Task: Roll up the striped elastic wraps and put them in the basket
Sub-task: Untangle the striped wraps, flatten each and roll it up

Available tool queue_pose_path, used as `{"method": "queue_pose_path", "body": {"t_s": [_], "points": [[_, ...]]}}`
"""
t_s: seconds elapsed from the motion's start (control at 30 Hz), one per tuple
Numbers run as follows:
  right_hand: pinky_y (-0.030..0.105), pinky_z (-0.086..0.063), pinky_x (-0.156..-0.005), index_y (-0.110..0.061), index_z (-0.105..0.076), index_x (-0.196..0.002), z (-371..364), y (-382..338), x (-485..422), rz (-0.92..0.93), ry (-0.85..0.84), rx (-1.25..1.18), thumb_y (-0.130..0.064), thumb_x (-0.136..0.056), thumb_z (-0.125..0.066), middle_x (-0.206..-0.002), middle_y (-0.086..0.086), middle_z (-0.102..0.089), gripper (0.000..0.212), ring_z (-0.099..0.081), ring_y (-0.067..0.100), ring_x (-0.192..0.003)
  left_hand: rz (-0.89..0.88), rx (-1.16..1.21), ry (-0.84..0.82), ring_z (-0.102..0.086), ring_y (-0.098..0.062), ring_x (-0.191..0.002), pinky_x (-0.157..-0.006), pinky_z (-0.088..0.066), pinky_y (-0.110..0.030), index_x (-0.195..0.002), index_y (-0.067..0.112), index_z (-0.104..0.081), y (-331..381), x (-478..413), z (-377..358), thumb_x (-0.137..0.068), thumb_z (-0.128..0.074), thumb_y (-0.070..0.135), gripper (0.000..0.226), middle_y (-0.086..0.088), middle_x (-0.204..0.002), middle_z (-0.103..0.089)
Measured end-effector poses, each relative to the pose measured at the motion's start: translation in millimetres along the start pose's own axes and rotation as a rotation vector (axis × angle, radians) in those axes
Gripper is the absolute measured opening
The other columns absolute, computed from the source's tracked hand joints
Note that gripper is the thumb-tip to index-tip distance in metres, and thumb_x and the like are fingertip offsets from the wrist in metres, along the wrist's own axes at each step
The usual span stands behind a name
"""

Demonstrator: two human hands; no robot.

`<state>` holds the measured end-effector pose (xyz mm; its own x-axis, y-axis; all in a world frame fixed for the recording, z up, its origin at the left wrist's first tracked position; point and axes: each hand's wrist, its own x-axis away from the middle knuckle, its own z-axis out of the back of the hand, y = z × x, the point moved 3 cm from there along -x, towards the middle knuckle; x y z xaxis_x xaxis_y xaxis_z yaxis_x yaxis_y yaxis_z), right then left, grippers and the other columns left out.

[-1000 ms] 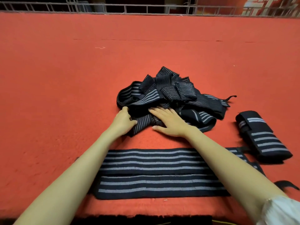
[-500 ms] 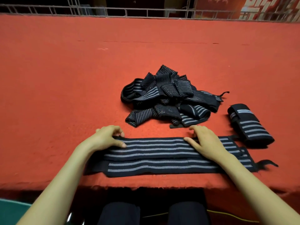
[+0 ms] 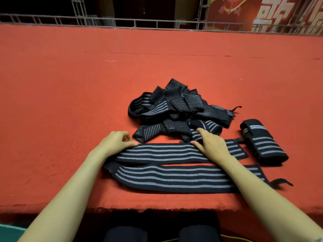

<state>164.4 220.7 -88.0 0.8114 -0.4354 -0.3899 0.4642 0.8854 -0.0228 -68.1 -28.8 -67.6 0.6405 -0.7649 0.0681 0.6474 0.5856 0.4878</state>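
Observation:
Two black wraps with grey stripes lie flat side by side near the table's front edge: a far wrap (image 3: 164, 152) and a near wrap (image 3: 174, 179). My left hand (image 3: 115, 142) pinches the left end of the far wrap. My right hand (image 3: 211, 145) rests flat on the far wrap's right part, fingers spread. Just behind them sits a tangled pile of striped wraps (image 3: 178, 109). One rolled wrap (image 3: 262, 142) lies to the right. No basket is in view.
The red felt table (image 3: 70, 102) stretches far back to a metal railing (image 3: 157, 23). Its front edge (image 3: 157, 209) runs just below the near wrap, with my dark-trousered knees (image 3: 160, 231) under it.
Both hands moved from the pile back to the flat wraps. The far wrap has been pulled away from the near one, so a gap shows between them. My left hand now pinches its end.

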Motion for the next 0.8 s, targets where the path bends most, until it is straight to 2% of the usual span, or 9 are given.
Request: {"method": "queue_pose_path", "body": {"t_s": [0.1,0.23,0.3,0.37,0.43,0.5,0.63,0.73,0.8], "points": [[0.040,-0.047,-0.069,-0.008,-0.056,-0.118,-13,6,0,0.031,0.044,0.015,-0.035,-0.089,-0.061,-0.091,0.009,-0.067,0.041,-0.063,0.032,-0.083,0.102,0.018,-0.155,-0.053,-0.013,-0.066,-0.061,-0.040,-0.028,-0.070,0.018,-0.056,-14,13,14,-0.063,-0.074,0.064,0.050,0.006,-0.066,-0.058],[0.042,-0.046,-0.072,-0.004,-0.058,-0.114,-7,1,0,0.052,0.127,-0.023,-0.016,-0.082,-0.068,-0.090,0.011,-0.063,0.035,-0.061,0.036,-0.085,0.106,0.302,-0.324,-0.058,-0.008,-0.061,-0.057,-0.043,-0.022,-0.070,0.015,-0.058,-26,35,25,-0.060,-0.086,0.037,0.037,0.007,-0.064,-0.065],[0.040,-0.046,-0.079,-0.006,-0.058,-0.116,5,-27,9,0.119,0.168,-0.221,-0.022,-0.083,-0.063,-0.096,0.010,-0.064,0.036,-0.060,0.031,-0.091,0.111,0.397,-0.300,-0.062,-0.009,-0.062,-0.055,-0.046,-0.022,-0.072,0.014,-0.060,-29,37,24,-0.053,-0.089,0.038,0.042,0.002,-0.068,-0.068],[0.032,-0.043,-0.090,-0.009,-0.058,-0.121,21,-73,19,0.206,0.057,-0.516,-0.036,-0.087,-0.056,-0.107,0.006,-0.066,0.043,-0.058,0.021,-0.099,0.115,0.419,-0.278,-0.064,-0.011,-0.065,-0.059,-0.050,-0.026,-0.074,0.014,-0.062,-33,36,19,-0.039,-0.089,0.050,0.056,-0.004,-0.073,-0.071],[0.026,-0.037,-0.098,-0.012,-0.053,-0.129,28,-125,33,0.381,-0.131,-0.634,-0.042,-0.089,-0.056,-0.117,0.004,-0.063,0.051,-0.054,0.016,-0.109,0.120,0.421,-0.276,-0.065,-0.016,-0.071,-0.069,-0.052,-0.034,-0.079,0.012,-0.065,-36,35,15,-0.035,-0.087,0.057,0.067,-0.009,-0.082,-0.073],[0.029,-0.031,-0.106,-0.017,-0.043,-0.140,20,-162,49,0.541,-0.255,-0.575,-0.048,-0.089,-0.058,-0.129,0.003,-0.056,0.062,-0.047,0.016,-0.122,0.116,0.429,-0.287,-0.065,-0.017,-0.073,-0.071,-0.052,-0.033,-0.085,0.010,-0.066,-34,36,19,-0.039,-0.084,0.056,0.068,-0.009,-0.084,-0.073],[0.044,-0.004,-0.120,-0.030,-0.021,-0.150,-1,-182,64,0.576,-0.365,-0.377,-0.059,-0.094,-0.042,-0.154,-0.006,-0.030,0.067,-0.015,0.016,-0.145,0.087,0.438,-0.318,-0.067,-0.018,-0.078,-0.077,-0.052,-0.032,-0.092,0.008,-0.069,-26,34,33,-0.061,-0.083,0.040,0.047,-0.009,-0.089,-0.073],[0.041,0.007,-0.119,-0.032,-0.017,-0.151,1,-182,67,0.611,-0.383,-0.373,-0.054,-0.097,-0.037,-0.156,-0.007,-0.026,0.062,-0.011,0.010,-0.146,0.057,0.391,-0.207,-0.065,-0.020,-0.079,-0.084,-0.051,-0.037,-0.094,0.008,-0.070,-23,19,42,-0.077,-0.076,0.018,0.021,-0.006,-0.087,-0.072],[0.039,0.009,-0.119,-0.033,-0.014,-0.152,1,-183,67,0.623,-0.387,-0.359,-0.053,-0.098,-0.035,-0.156,-0.007,-0.025,0.061,-0.012,0.009,-0.146,0.051,0.247,-0.158,-0.066,-0.020,-0.087,-0.089,-0.049,-0.037,-0.095,0.013,-0.071,-24,5,45,-0.077,-0.076,0.027,0.023,-0.003,-0.093,-0.072]]}}
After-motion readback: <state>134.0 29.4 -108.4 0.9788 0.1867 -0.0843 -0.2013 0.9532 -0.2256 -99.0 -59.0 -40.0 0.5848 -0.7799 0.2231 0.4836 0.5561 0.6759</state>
